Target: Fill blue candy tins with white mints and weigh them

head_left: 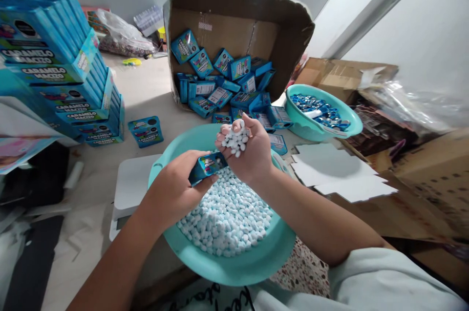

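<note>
Your left hand [176, 186] grips a small blue candy box [207, 166] at frame centre, its long axis pointing up-right toward your right hand [245, 150], which cups white candy tablets [235, 141]. Both hover over the teal basin [234, 264] of tablets; the cardboard carton [234, 23] crowds behind, with open tabletop [146, 91] at upper left.

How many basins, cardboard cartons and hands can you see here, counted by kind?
Teal basins: 2, the big one of white candies and the smaller one of blue pieces.
Open cardboard cartons holding little blue boxes: 1.
Hands: 2, the left hand gripping a small blue box, the right hand cupping white candies.
Total: 5.
</note>
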The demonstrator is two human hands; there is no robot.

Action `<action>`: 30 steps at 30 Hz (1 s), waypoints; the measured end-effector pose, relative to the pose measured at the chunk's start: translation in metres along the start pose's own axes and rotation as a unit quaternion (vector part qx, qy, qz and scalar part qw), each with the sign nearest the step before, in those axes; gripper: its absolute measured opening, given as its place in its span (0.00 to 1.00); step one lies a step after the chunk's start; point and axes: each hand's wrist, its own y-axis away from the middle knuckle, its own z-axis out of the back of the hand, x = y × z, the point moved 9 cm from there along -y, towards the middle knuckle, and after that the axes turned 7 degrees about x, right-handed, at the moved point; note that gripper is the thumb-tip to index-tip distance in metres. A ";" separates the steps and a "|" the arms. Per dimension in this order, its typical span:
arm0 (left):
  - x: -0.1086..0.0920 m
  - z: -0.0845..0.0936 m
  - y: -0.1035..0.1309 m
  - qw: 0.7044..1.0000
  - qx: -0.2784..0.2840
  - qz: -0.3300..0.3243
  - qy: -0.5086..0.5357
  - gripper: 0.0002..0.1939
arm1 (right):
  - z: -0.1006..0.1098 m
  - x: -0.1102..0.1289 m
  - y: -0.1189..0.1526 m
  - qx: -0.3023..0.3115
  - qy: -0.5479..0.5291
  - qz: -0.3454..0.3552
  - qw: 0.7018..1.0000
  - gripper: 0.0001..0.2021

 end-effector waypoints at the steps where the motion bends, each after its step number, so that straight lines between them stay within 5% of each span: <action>1: 0.000 0.000 0.000 1.000 0.000 0.000 0.001 0.16 | -0.001 0.000 0.000 0.001 0.003 0.002 1.000 0.20; 16: 0.001 -0.002 -0.001 1.000 0.012 0.009 0.007 0.16 | -0.004 0.001 0.001 0.003 0.025 0.003 1.000 0.13; 30: 0.004 0.001 0.001 1.000 -0.006 0.017 0.003 0.19 | -0.007 0.004 0.003 0.032 0.041 0.022 0.998 0.20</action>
